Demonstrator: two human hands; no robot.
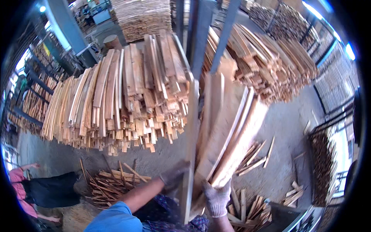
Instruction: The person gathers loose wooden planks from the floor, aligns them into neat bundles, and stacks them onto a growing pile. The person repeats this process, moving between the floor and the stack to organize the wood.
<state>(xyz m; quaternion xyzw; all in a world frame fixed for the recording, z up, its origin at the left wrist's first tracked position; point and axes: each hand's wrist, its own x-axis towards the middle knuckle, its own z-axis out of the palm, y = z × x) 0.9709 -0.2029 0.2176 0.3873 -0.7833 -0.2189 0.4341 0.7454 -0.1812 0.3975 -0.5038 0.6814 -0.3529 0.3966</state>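
A long, narrow wooden plank [190,135] stands on edge in front of me, running from the stacks down to my body. My gloved left hand [174,173] is against its left side; the fingers are blurred and partly hidden, but they appear closed around it. To its right, a bundle of wide wooden boards [222,127] slants up and away from me. My right hand [217,198], in a pale knitted glove, grips the near end of these boards, thumb on the left and fingers wrapped on the right.
A large stack of planks [127,81] lies ahead left, another stack [266,58] ahead right. Metal posts [201,38] rise between them. Scrap wood [112,181] lies on the floor at left, more offcuts [251,208] at lower right. A person in pink [19,189] is at far left.
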